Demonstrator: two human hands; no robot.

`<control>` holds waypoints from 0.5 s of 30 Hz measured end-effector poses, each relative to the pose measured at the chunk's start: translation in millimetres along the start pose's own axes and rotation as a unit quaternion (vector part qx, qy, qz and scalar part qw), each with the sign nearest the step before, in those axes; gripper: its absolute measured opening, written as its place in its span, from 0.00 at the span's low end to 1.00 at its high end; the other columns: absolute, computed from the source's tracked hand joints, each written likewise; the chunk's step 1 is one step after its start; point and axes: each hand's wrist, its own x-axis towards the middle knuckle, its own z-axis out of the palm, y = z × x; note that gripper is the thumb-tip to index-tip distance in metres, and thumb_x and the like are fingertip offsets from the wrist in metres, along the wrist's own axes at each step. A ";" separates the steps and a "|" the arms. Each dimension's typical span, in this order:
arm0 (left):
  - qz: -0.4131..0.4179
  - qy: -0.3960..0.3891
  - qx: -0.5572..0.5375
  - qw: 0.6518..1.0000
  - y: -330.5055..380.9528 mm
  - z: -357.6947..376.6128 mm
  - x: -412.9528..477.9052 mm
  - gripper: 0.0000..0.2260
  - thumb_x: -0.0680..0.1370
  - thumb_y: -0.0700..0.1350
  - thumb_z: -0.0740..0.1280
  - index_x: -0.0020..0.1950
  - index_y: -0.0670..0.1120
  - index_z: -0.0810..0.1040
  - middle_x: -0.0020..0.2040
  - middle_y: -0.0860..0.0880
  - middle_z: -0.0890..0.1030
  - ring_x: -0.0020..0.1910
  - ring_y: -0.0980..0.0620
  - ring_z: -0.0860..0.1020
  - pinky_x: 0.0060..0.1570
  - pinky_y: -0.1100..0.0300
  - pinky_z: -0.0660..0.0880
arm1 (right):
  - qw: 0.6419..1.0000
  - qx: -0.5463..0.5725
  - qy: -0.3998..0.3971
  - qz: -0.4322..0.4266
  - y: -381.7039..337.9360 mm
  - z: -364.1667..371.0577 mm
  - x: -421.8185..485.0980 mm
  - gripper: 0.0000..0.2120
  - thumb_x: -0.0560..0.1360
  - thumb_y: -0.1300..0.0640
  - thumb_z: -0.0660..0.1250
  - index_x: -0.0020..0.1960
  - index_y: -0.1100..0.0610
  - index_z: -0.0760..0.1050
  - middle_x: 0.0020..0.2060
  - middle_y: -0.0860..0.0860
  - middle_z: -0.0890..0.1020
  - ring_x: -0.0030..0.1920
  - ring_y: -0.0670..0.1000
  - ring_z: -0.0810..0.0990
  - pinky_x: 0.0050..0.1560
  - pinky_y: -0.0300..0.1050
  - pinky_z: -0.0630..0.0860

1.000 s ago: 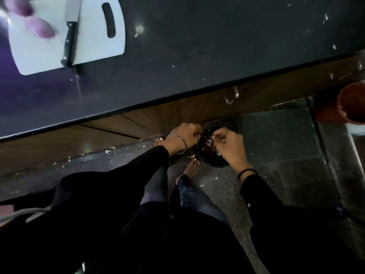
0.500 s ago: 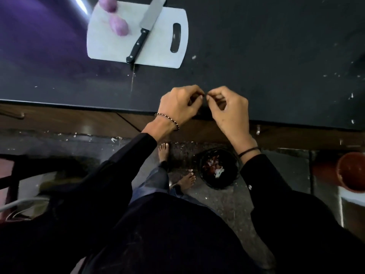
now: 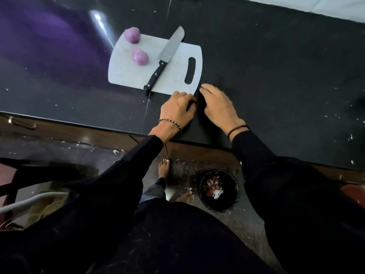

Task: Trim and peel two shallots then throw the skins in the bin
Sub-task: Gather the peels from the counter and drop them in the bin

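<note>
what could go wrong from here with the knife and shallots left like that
The knife lies slantwise on the cutting board, handle end over the near edge, close to the left hand; a nudge might swing the blade. The far shallot sits on the board's corner edge and may roll onto the counter.

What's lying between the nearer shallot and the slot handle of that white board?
A black-handled knife lies slantwise on the cutting board between the shallot and the slot, in the head view.

A glossy black countertop (image 3: 276,72) — white-flecked — catches a glare (image 3: 98,18). Below run brown wooden cabinet fronts (image 3: 197,152) and speckled stone floor (image 3: 248,226).
</note>
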 end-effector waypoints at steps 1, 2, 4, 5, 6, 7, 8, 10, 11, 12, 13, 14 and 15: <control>0.002 -0.005 -0.003 1.000 0.4 0.1 1.3 0.09 0.77 0.47 0.63 0.54 0.50 0.80 0.49 0.51 0.81 0.55 0.50 0.73 0.43 0.52 0.75 | 1.000 -0.007 0.017 0.001 2.2 0.2 -1.4 0.21 0.75 0.72 0.61 0.67 0.63 0.75 0.66 0.55 0.75 0.65 0.58 0.74 0.63 0.55 0.75; 0.002 -0.008 -0.007 1.000 0.8 0.1 3.2 0.08 0.77 0.47 0.63 0.53 0.50 0.80 0.49 0.51 0.81 0.55 0.50 0.73 0.43 0.52 0.75 | 0.999 -0.007 0.032 0.003 4.8 -0.6 -2.3 0.18 0.75 0.71 0.61 0.62 0.62 0.78 0.60 0.55 0.78 0.60 0.57 0.76 0.58 0.56 0.77; 0.003 -0.015 -0.015 1.000 1.7 -0.3 7.2 0.08 0.77 0.47 0.63 0.53 0.50 0.81 0.48 0.52 0.81 0.55 0.51 0.73 0.44 0.53 0.75 | 0.997 0.046 0.061 0.024 12.0 -3.4 -4.0 0.17 0.74 0.71 0.59 0.56 0.59 0.82 0.52 0.53 0.81 0.53 0.55 0.79 0.53 0.53 0.78; 0.003 -0.016 -0.017 1.000 2.6 -1.0 9.7 0.08 0.77 0.47 0.63 0.53 0.51 0.81 0.48 0.52 0.81 0.55 0.51 0.73 0.44 0.53 0.75 | 0.992 0.087 0.079 0.040 16.2 -5.1 -3.8 0.18 0.74 0.71 0.59 0.55 0.59 0.83 0.51 0.53 0.82 0.51 0.54 0.81 0.53 0.52 0.79; 0.003 -0.017 -0.020 1.000 3.3 -1.0 11.6 0.08 0.77 0.47 0.63 0.53 0.51 0.81 0.48 0.52 0.81 0.55 0.51 0.73 0.44 0.53 0.75 | 0.987 0.119 0.092 0.055 20.6 -7.0 -3.8 0.18 0.75 0.71 0.58 0.55 0.59 0.83 0.50 0.53 0.82 0.49 0.53 0.82 0.54 0.50 0.80; 0.003 -0.017 -0.022 1.000 4.4 -0.7 13.5 0.08 0.77 0.47 0.64 0.53 0.50 0.81 0.48 0.52 0.81 0.55 0.51 0.73 0.44 0.54 0.75 | 0.983 0.138 0.098 0.067 24.5 -8.7 -3.1 0.18 0.75 0.71 0.58 0.55 0.59 0.83 0.51 0.53 0.82 0.49 0.52 0.83 0.54 0.47 0.80; 0.004 -0.017 -0.023 1.000 5.6 -0.2 15.0 0.08 0.77 0.47 0.64 0.53 0.50 0.81 0.48 0.52 0.81 0.55 0.51 0.74 0.44 0.54 0.74 | 0.982 0.143 0.095 0.072 26.9 -10.2 -2.4 0.18 0.76 0.71 0.58 0.56 0.59 0.83 0.51 0.53 0.82 0.49 0.51 0.83 0.55 0.44 0.80; 0.009 -0.019 -0.019 1.000 8.0 1.2 16.7 0.08 0.77 0.47 0.64 0.53 0.49 0.80 0.48 0.51 0.81 0.55 0.51 0.74 0.44 0.53 0.75 | 0.987 0.132 0.078 0.058 28.6 -11.1 -1.4 0.17 0.77 0.70 0.59 0.59 0.59 0.81 0.54 0.52 0.81 0.52 0.50 0.81 0.56 0.39 0.76; 0.011 -0.021 -0.015 1.000 9.2 1.8 17.0 0.08 0.77 0.47 0.63 0.53 0.49 0.80 0.48 0.51 0.81 0.55 0.50 0.74 0.44 0.52 0.75 | 0.991 0.114 0.065 0.040 28.2 -10.2 -1.5 0.17 0.78 0.69 0.59 0.61 0.59 0.80 0.56 0.52 0.80 0.55 0.50 0.79 0.57 0.40 0.75; 0.012 -0.025 -0.011 1.000 10.3 2.4 17.7 0.09 0.77 0.47 0.63 0.54 0.49 0.80 0.49 0.50 0.81 0.55 0.50 0.74 0.44 0.52 0.75 | 0.994 0.091 0.054 0.021 27.4 -8.5 -2.2 0.17 0.78 0.69 0.60 0.63 0.60 0.79 0.58 0.52 0.79 0.58 0.51 0.77 0.58 0.42 0.74; 0.014 -0.029 -0.008 0.999 11.3 2.7 18.4 0.09 0.77 0.47 0.63 0.54 0.49 0.80 0.49 0.50 0.81 0.55 0.49 0.74 0.44 0.52 0.75 | 0.997 0.067 0.046 0.003 26.5 -6.2 -3.5 0.17 0.78 0.69 0.61 0.64 0.61 0.79 0.59 0.52 0.78 0.60 0.52 0.75 0.59 0.45 0.75; 0.015 -0.033 -0.006 0.999 12.0 3.3 18.9 0.09 0.78 0.47 0.63 0.54 0.48 0.80 0.49 0.50 0.81 0.55 0.49 0.74 0.44 0.52 0.75 | 0.998 0.048 0.042 -0.009 25.9 -4.7 -5.1 0.16 0.78 0.68 0.62 0.64 0.61 0.78 0.59 0.52 0.77 0.60 0.52 0.74 0.58 0.48 0.76; 0.018 -0.037 -0.005 0.999 12.8 3.6 19.5 0.09 0.78 0.47 0.63 0.54 0.48 0.80 0.49 0.50 0.81 0.55 0.49 0.74 0.44 0.52 0.75 | 0.999 0.033 0.040 -0.016 25.6 -4.6 -6.8 0.15 0.79 0.68 0.62 0.64 0.61 0.78 0.59 0.52 0.77 0.60 0.53 0.75 0.57 0.50 0.77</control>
